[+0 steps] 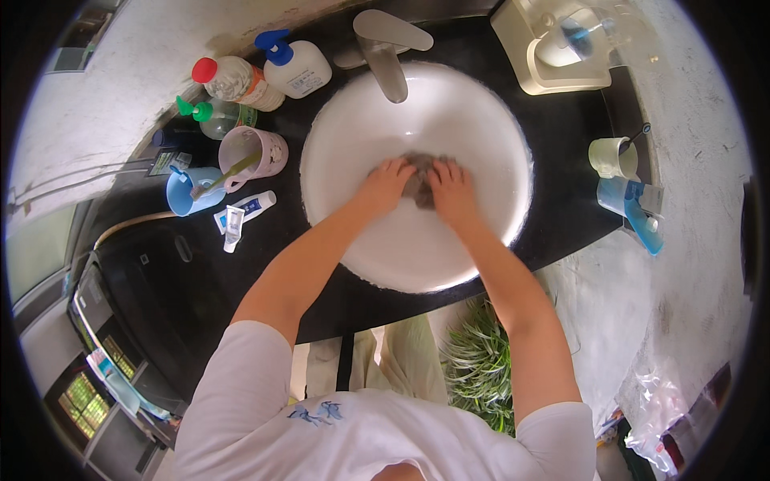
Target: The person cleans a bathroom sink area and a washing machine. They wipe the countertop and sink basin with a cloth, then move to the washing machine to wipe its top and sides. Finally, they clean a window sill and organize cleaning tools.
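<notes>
In the white round washbasin point(321, 172) lies a small, crumpled grey-brown cloth point(419, 191), wet-looking. My left hand point(385, 184) presses on its left side, the fingers bent over its edge. On the opposite side my right hand point(452, 189) has its fingers curled onto the same cloth. Both hands are low in the bowl, close together. The fingertips are partly lost against the cloth. Above the far rim stands a metal faucet point(387, 72), and I see no stream of water from it.
Left of the basin stand a white pump bottle point(301, 70), a red-capped bottle point(245, 82), a green pump bottle point(220, 119), a pink cup point(265, 152), a blue cup point(188, 192) and toothpaste tubes point(249, 210). A cream container point(533, 56) and a pale cup point(609, 158) are right.
</notes>
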Tool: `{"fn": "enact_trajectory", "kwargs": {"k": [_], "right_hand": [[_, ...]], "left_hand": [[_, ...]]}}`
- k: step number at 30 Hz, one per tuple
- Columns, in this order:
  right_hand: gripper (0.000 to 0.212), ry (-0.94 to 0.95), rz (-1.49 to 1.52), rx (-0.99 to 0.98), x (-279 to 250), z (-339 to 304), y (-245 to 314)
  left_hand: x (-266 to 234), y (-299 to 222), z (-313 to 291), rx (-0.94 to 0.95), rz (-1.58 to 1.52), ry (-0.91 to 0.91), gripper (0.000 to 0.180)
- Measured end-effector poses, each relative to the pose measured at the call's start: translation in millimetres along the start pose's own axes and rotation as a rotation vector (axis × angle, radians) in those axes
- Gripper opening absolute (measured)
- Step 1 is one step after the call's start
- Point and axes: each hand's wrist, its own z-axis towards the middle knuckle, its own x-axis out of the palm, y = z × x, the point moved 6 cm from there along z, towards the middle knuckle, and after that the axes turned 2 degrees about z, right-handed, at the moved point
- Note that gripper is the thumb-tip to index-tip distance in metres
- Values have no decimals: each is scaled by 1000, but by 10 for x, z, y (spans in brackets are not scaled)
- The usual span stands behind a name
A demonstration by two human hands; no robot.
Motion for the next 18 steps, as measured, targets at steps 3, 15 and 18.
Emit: {"fn": "enact_trajectory", "kwargs": {"k": [3, 15, 18], "right_hand": [[29, 77, 64, 81, -54, -425, 378], [27, 108, 577, -88, -1262, -1056, 1113], [21, -71, 526, -132, -1140, -1296, 1602]], "left_hand": [[150, -198, -337, -28, -31, 215, 47], [-701, -1001, -1736, 162, -131, 16, 44], [-406, -1045, -2349, 67, -74, -33, 49]]}}
